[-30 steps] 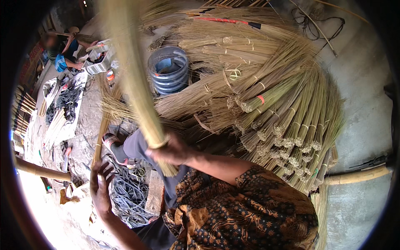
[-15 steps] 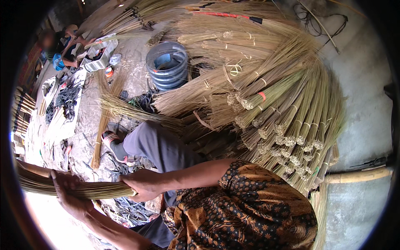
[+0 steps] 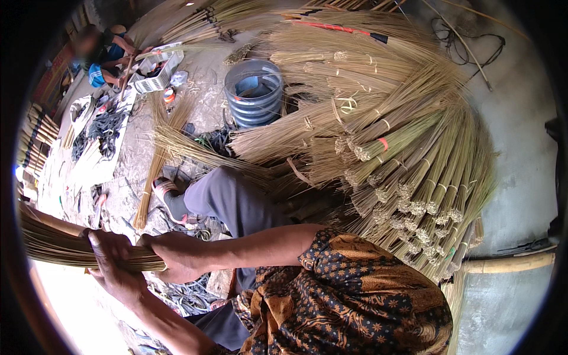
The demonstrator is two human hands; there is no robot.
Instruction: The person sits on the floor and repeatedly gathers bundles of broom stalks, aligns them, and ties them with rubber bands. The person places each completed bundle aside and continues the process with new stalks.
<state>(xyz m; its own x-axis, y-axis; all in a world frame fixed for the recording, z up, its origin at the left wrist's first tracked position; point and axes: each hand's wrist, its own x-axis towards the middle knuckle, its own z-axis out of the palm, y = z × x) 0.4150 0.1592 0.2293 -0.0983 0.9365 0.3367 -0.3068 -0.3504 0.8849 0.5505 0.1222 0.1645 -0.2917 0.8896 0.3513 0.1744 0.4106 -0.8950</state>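
Note:
A thick bundle of thin straw-coloured broom stalks (image 3: pixel 62 245) lies across both my hands at the lower left and runs out past the left rim of the view. My left hand (image 3: pixel 115 263) is wrapped round the bundle from below, thumb up. Just to its right, my right hand (image 3: pixel 177 255) grips the bundle near its blunt end, the knuckles almost touching the left hand. Along the bundle's upper side runs a smooth tan length (image 3: pixel 53 220), whose kind I cannot make out.
Tied straw bundles (image 3: pixel 408 165) are heaped at the right, near a grey wall (image 3: pixel 520 177). A ribbed blue-grey bucket (image 3: pixel 254 97) stands beyond my knee. Loose straw bundles (image 3: pixel 148 183) cross on the floor. At the far left a person (image 3: pixel 109 56) sits by a white crate (image 3: pixel 157 74).
My right hand has moved left along with the bundle's end, closing the gap to my left hand. The whole view has shifted slightly, with the floor items appearing farther right.

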